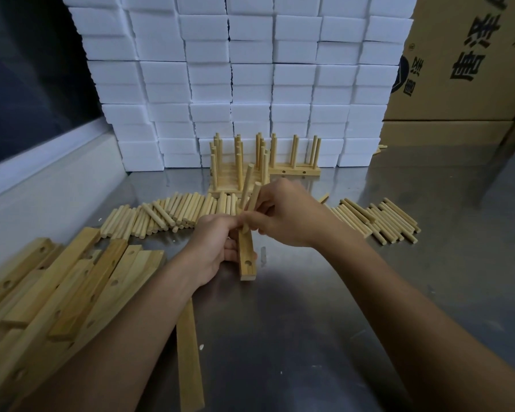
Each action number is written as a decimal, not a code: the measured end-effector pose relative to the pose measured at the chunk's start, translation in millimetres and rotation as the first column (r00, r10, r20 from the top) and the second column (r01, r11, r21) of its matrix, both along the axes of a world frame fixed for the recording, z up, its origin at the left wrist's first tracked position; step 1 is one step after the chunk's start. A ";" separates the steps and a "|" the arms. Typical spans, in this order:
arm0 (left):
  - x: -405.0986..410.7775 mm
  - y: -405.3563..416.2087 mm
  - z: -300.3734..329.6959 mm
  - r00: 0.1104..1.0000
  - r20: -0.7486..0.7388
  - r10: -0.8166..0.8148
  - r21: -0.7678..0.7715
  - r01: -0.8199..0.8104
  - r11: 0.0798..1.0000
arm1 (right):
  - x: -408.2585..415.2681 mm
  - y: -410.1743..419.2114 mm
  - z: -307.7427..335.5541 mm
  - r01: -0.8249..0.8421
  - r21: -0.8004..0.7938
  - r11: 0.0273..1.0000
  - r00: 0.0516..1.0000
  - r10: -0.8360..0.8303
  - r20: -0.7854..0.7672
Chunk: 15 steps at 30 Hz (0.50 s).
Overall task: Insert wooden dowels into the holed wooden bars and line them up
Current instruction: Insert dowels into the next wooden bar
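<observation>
My left hand grips a short holed wooden bar lying end-on toward me on the steel table; one hole shows near its front end. A dowel stands tilted in the bar's far part. My right hand pinches a second dowel just beside it, its lower end at the bar. Loose dowels lie in a heap behind my left hand and in a smaller group to the right. Finished bars with upright dowels stand in a row at the back.
A pile of holed bars lies at the left, and one plain strip runs under my left forearm. White foam blocks are stacked behind the work, with cardboard boxes at the right. The table is bare steel in front.
</observation>
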<state>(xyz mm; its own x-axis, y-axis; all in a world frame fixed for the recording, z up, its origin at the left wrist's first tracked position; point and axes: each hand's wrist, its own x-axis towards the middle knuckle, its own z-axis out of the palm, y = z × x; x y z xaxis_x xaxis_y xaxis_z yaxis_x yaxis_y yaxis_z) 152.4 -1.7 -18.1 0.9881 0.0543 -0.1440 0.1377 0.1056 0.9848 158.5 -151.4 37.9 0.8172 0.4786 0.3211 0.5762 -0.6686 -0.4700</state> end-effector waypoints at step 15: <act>-0.5 0.4 0.8 1.000 -0.014 0.020 -0.009 -0.021 1.000 | -4.3 11.0 -21.2 0.042 0.159 0.986 0.995 -0.057 0.086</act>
<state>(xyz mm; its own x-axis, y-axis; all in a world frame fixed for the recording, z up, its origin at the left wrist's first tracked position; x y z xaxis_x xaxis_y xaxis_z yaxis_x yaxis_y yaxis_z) 151.9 -1.4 -17.4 0.9846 0.0731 -0.1586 0.1494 0.1175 0.9818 154.2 -140.4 16.7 0.8030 0.3761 0.4623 0.5890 -0.6192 -0.5193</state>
